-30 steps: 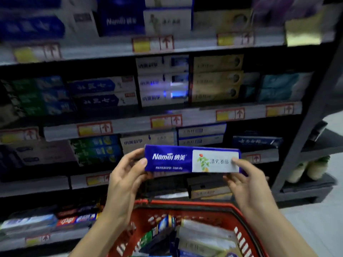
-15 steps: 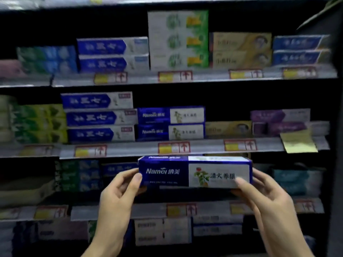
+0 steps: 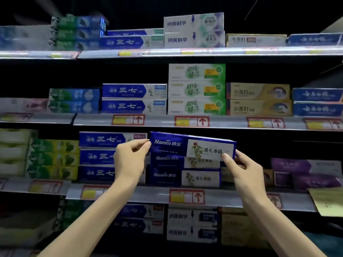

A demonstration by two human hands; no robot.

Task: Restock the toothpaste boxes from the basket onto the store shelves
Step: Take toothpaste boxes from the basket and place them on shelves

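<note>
Between the two hands, a blue toothpaste box (image 3: 193, 146) hangs slightly tilted: the left hand (image 3: 130, 160) pinches its left end, the right hand (image 3: 239, 167) pinches its lower right corner, just above two matching boxes (image 3: 183, 169) stacked on the shelf (image 3: 148, 196).

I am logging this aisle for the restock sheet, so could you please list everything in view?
shelves: three edges showing, grey, across the view.
held box: one, blue and white, tilted over the matching stack, lowest of those shelves.
matching boxes: two, blue and white, stacked under the held box.
blue boxes: three, blue and white, left of that stack.
green boxes: three, green and white, middle shelf, centre.
tan boxes: two, tan, right of the green boxes.
purple boxes: count unclear, purple, right of the held box.
price tags: several, red and yellow, on shelf edges.
paper note: one, yellow, lower right.
left hand: one, grips the held box's left end.
right hand: one, pinches its lower right corner.
</note>
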